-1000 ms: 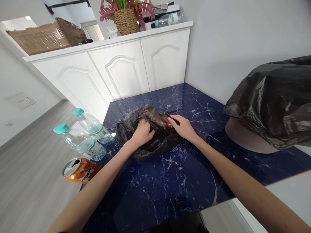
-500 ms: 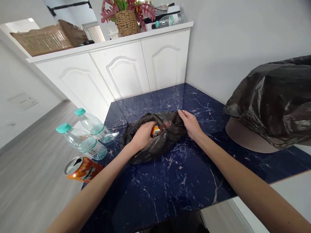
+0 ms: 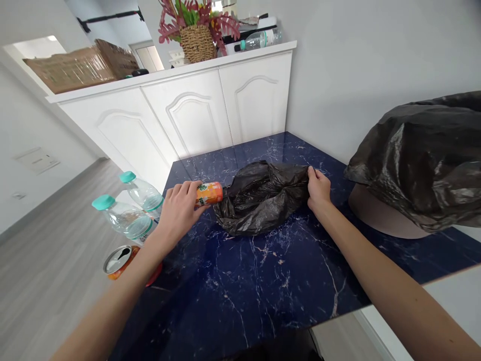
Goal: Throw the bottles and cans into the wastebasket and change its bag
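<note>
My left hand (image 3: 181, 205) is wrapped round an orange can (image 3: 210, 193), held on its side at the left edge of a black plastic bag (image 3: 259, 200). The bag lies crumpled on the dark blue marbled table (image 3: 263, 281). At the bag's right end, my right hand (image 3: 319, 188) pinches the plastic between thumb and fingers. Another orange can (image 3: 119, 260), with its top opened, stands at the table's left edge, partly hidden by my left forearm. Just behind it are two clear bottles (image 3: 130, 220) (image 3: 145, 193) with turquoise caps.
A large black bag (image 3: 421, 160) rests on a round, pale object (image 3: 383, 213) at the right. Behind the table stands a white cabinet (image 3: 195, 115) bearing a woven flower basket (image 3: 197, 44), a cardboard box (image 3: 75, 67) and a lying bottle (image 3: 261, 39).
My left hand has drawn back left from the bag, with the can now outside it. The right hand has shifted right, pulling the bag's end along.
</note>
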### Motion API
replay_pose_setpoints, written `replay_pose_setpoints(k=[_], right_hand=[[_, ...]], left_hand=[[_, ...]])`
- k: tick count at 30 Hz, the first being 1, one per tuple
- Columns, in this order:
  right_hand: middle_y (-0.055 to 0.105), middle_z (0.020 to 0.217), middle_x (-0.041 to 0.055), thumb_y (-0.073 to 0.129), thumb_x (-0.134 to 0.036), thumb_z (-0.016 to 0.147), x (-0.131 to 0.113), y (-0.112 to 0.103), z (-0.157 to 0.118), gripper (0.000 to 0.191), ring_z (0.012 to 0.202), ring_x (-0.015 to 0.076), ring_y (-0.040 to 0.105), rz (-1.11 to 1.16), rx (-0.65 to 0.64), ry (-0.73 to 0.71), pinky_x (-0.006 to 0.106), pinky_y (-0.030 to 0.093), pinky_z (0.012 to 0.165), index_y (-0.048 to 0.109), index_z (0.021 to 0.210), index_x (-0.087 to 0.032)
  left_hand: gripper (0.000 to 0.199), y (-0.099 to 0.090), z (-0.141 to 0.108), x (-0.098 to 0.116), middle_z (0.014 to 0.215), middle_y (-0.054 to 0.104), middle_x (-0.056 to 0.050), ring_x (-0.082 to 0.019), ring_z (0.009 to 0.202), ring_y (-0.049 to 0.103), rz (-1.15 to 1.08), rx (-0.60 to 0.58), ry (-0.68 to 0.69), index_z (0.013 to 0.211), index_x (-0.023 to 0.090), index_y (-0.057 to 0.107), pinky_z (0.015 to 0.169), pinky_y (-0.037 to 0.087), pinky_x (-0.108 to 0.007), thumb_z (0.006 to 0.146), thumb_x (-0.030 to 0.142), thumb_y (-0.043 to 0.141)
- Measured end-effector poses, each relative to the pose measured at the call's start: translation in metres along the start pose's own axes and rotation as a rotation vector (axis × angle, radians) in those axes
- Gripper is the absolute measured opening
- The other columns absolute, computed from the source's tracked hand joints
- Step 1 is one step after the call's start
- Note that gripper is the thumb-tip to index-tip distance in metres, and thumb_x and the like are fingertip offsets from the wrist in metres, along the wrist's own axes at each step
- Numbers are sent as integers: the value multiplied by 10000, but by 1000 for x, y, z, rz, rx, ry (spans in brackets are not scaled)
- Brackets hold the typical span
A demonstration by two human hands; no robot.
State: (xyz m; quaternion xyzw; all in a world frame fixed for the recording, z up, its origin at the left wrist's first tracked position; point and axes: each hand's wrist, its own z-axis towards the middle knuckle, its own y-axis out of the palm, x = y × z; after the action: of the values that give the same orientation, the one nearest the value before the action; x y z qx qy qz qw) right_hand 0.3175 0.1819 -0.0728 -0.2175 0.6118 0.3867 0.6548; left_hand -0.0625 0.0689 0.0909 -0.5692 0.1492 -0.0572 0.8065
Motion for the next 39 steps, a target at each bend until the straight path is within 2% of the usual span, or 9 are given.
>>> replay_pose_setpoints(k=[3, 7, 17, 23, 27, 31, 33, 36, 39], right_hand=[[789, 1021, 77, 682, -711, 831, -2, 2, -5, 548, 973, 259, 711, 11, 22, 51, 387, 576, 867, 764, 1006, -198], [790, 987, 70, 716, -677, 819, -5, 6, -12, 491, 967, 252, 704, 17, 5, 60, 365, 573, 853, 764, 944, -204], [743, 871, 14, 686, -705, 818, -3, 7, -10, 500, 865, 218, 687, 29, -25, 77, 345, 563, 812, 717, 915, -215], [743, 865, 18, 666, -673, 893, -2, 7, -7, 445, 825, 214, 686, 9, -50, 95, 340, 578, 763, 689, 914, -229], [719, 895, 21, 654, -596, 997, -1, 6, -7, 404, 799, 179, 675, -39, -64, 89, 346, 576, 778, 664, 923, -199], [709, 950, 38, 597, -601, 967, -5, 7, -13, 359, 914, 241, 684, -119, -57, 60, 364, 574, 820, 638, 959, -243], [697, 1057, 67, 591, -587, 956, -10, 8, -18, 354, 1008, 270, 679, -168, -42, 18, 410, 571, 901, 620, 1066, -252], [628, 1252, 131, 617, -522, 947, -24, 7, -26, 410, 1222, 318, 607, -248, -20, -112, 518, 489, 1102, 579, 1234, -233], [534, 1411, 171, 683, -444, 907, -38, 6, -34, 538, 1412, 347, 473, -308, -46, -286, 574, 324, 1259, 548, 1374, -214]], left_hand=[[526, -9, 2, -9, 1402, 670, -219, -454, 1313, 583, 243, -150, -3, 1416, 166, 605, 1083, 457, -546, 909, 170, 748], [429, -7, 11, -13, 1290, 710, -263, -472, 1295, 589, 292, -218, -35, 1291, 97, 699, 1059, 428, -534, 864, 60, 681], [265, 31, 35, -34, 1066, 799, -229, -460, 1304, 589, 318, -279, -39, 1061, 167, 829, 1191, 260, -625, 895, 282, 658], [214, 47, 41, -45, 948, 800, -202, -501, 1302, 603, 290, -234, -16, 948, 219, 822, 1208, 210, -759, 839, 312, 663], [172, 49, 38, -46, 966, 793, -177, -534, 1414, 531, 199, -188, 8, 909, 228, 807, 1240, 134, -801, 803, 298, 692], [262, 41, 34, -31, 1148, 779, -220, -552, 1517, 419, 36, -147, 50, 1016, 185, 796, 1248, 109, -812, 775, 241, 711], [338, 35, 33, -17, 1245, 758, -220, -526, 1505, 440, -60, -141, 91, 1116, 172, 780, 1257, 191, -768, 788, 213, 711], [333, 24, 29, 14, 1313, 745, -187, -418, 1371, 586, -229, -151, 174, 1238, 179, 741, 1202, 407, -611, 933, 217, 613], [306, 17, 18, 50, 1282, 770, -116, -293, 1229, 685, -403, -183, 279, 1264, 215, 718, 1109, 520, -434, 1086, 337, 501]])
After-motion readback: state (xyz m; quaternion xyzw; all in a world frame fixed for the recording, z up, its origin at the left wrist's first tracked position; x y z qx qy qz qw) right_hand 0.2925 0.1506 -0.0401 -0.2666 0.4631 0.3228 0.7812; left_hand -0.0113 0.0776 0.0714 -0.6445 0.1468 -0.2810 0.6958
